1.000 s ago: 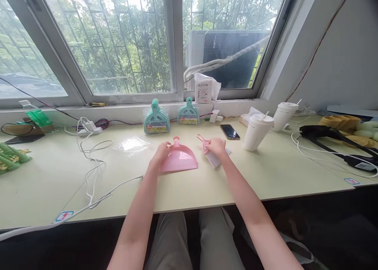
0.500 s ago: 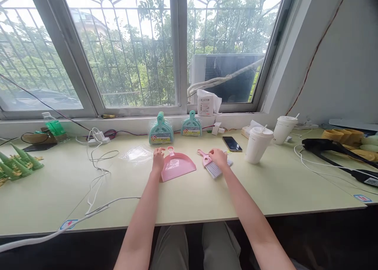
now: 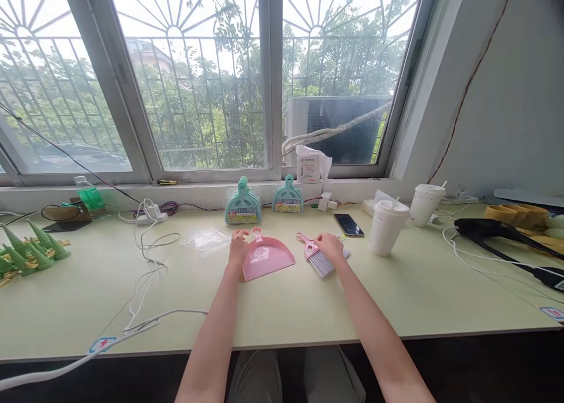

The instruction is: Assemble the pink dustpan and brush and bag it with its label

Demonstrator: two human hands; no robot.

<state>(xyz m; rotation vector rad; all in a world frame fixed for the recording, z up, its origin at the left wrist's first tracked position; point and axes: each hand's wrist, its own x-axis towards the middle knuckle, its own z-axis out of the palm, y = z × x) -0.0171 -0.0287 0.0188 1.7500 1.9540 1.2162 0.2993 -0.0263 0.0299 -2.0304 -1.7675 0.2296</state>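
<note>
A pink dustpan lies flat on the pale green table, its looped handle pointing to the window. My left hand is at its left edge, fingers curled; whether they grip the rim is unclear. To the right lies a small pink brush with pale bristles, its handle toward the upper left. Over the brush's upper right side, my right hand has its fingers bent together, and the fingertips' hold on it is hard to make out. Crumpled clear plastic rests left of my left hand.
Packed green dustpan sets stand by the wall. A phone and two lidded white cups are at the right. White cables cross the left side; green cone shapes sit at far left.
The whole view has tilted up slightly, so the table and things on it appear lower. Both hands stay beside the dustpan and over the brush, with little other movement.
</note>
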